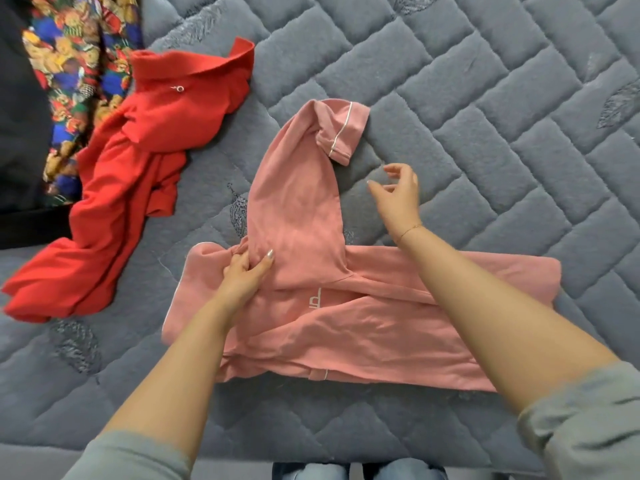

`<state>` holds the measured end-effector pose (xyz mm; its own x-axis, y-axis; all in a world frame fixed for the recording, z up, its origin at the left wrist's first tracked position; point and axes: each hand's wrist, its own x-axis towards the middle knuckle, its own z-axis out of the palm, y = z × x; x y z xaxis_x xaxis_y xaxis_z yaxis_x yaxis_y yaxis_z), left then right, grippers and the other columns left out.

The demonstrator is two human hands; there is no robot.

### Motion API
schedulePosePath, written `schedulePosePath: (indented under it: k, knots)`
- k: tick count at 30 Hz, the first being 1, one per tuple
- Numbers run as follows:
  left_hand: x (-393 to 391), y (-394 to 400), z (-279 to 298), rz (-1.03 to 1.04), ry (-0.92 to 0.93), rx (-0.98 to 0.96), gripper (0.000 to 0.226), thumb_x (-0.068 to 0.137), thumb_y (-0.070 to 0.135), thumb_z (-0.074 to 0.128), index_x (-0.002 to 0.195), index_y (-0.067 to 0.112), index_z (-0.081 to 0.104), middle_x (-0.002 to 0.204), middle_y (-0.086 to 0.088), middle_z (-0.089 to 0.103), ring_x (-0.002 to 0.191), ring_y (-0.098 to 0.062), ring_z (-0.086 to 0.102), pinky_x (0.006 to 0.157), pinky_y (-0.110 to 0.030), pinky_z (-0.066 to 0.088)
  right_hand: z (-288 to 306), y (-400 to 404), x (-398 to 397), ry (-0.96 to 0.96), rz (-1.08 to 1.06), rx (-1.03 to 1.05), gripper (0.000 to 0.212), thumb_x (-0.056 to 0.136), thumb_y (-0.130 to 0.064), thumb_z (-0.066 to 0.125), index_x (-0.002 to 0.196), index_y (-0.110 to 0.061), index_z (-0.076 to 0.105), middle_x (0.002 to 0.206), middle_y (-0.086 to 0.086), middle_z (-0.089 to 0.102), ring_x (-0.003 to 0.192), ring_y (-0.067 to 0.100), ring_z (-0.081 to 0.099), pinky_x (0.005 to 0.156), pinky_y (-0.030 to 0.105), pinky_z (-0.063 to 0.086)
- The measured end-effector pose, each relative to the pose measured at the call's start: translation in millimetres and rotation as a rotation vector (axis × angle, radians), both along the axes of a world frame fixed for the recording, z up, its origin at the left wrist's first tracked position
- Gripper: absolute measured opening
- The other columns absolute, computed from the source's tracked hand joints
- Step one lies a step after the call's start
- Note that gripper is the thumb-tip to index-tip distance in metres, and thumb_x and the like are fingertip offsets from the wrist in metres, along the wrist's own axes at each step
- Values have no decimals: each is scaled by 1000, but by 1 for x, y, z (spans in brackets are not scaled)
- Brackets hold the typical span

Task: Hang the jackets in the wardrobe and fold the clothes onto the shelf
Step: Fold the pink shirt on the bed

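- where the grey quilted mattress [485, 98] fills most of the view, a pink top [346, 327] lies spread flat near its front edge, partly folded into a wide band.
- one pink sleeve [298, 202] runs up and away from the body of the top, and its white-piped cuff [341, 133] is bent over to the right at the far end.
- white letters [316, 298] show on the pink cloth just below the base of the sleeve.
- the left hand [244, 275] presses on the top at the base of the sleeve, thumb stretched flat to the right, the other fingers curled into a bunched bit of cloth, so it grips the pink top.
- the right hand [398, 194] hangs above the bare mattress just to the right of the sleeve, its fingers loosely bent and spread, holding nothing and touching no cloth.
- a thin bracelet [410, 230] sits on the right wrist, and both forearms are bare with grey-green sleeves pushed up near the elbows.
- a red polo shirt [128, 188] lies crumpled on the mattress to the left, well apart from the pink top, collar at the far end.
- a bright patterned cloth [76, 64] and something dark [20, 116] lie beyond the red shirt at the left edge.
- blue jeans [353, 472] show at the bottom edge.
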<state>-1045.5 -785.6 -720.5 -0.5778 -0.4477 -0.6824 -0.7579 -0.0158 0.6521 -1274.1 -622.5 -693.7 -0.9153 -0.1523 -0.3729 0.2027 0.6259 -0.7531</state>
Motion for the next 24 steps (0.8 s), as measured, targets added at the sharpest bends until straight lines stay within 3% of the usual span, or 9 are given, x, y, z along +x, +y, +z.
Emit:
schedulePosePath:
  k: [3, 5, 8, 12, 14, 16, 19, 21, 24]
  knots:
    - [1, 1, -4, 49, 9, 62, 73, 82, 57, 56, 142, 17, 49, 155, 4, 33, 146, -21, 24, 120, -41, 23, -8, -18, -5, 364, 509, 301, 61, 83, -9, 64, 141, -17, 44, 150, 8, 32, 131, 27, 37, 103, 36, 38]
    - [1, 1, -9, 72, 15, 74, 72, 82, 57, 56, 142, 18, 49, 154, 4, 34, 145, -20, 25, 120, -41, 23, -14, -40, -19, 490, 676, 382, 60, 86, -15, 63, 143, -23, 45, 157, 4, 25, 140, 27, 28, 103, 39, 36]
    - [6, -1, -16, 70, 69, 53, 72, 80, 58, 57, 142, 22, 50, 155, 8, 32, 145, -18, 23, 120, -41, 22, -18, -61, -42, 570, 721, 415, 31, 97, -25, 52, 122, -13, 64, 143, 3, 49, 130, 27, 40, 99, 39, 36]
    - [9, -4, -13, 102, 83, 173, 62, 77, 43, 70, 133, 21, 58, 146, 1, 47, 138, -25, 39, 115, -44, 33, 11, -47, -33, 583, 566, 166, 21, 93, -15, 57, 99, 2, 67, 113, 14, 65, 114, 32, 54, 99, 38, 37]
    - [10, -4, -4, 152, 118, 296, 45, 82, 26, 76, 124, 16, 64, 134, -5, 60, 128, -27, 53, 109, -45, 42, 40, -18, -11, 519, 537, -7, 12, 88, -7, 60, 91, 3, 64, 112, 14, 66, 117, 30, 55, 103, 35, 38]
    - [10, -8, 5, 187, 148, 402, 34, 85, 17, 73, 118, 12, 66, 123, -6, 68, 116, -24, 63, 102, -42, 49, 68, 16, 16, 358, 514, -156, 5, 86, -8, 58, 88, -4, 60, 109, 6, 67, 114, 16, 57, 100, 29, 41]
    - [12, -13, 21, 151, 109, 487, 32, 86, 19, 72, 115, 5, 68, 125, -12, 66, 110, -25, 66, 97, -41, 53, 108, 66, 62, 26, 342, -307, 2, 84, -17, 51, 82, -16, 52, 78, -7, 54, 76, 3, 48, 72, 21, 40]
    - [16, -12, 33, 88, 67, 500, 32, 83, 19, 73, 112, 4, 69, 119, -20, 68, 104, -27, 68, 91, -38, 56, 127, 94, 89, -137, 160, -453, 8, 84, -13, 46, 78, -18, 50, 73, -8, 48, 70, 4, 42, 64, 20, 36]
    - [26, -8, 51, -84, 72, 380, 51, 67, 24, 87, 114, 13, 69, 113, -13, 71, 102, -20, 69, 87, -32, 57, 143, 134, 125, -345, -150, -654, 35, 93, -4, 39, 78, -20, 66, 78, -7, 60, 77, 4, 52, 75, 22, 41]
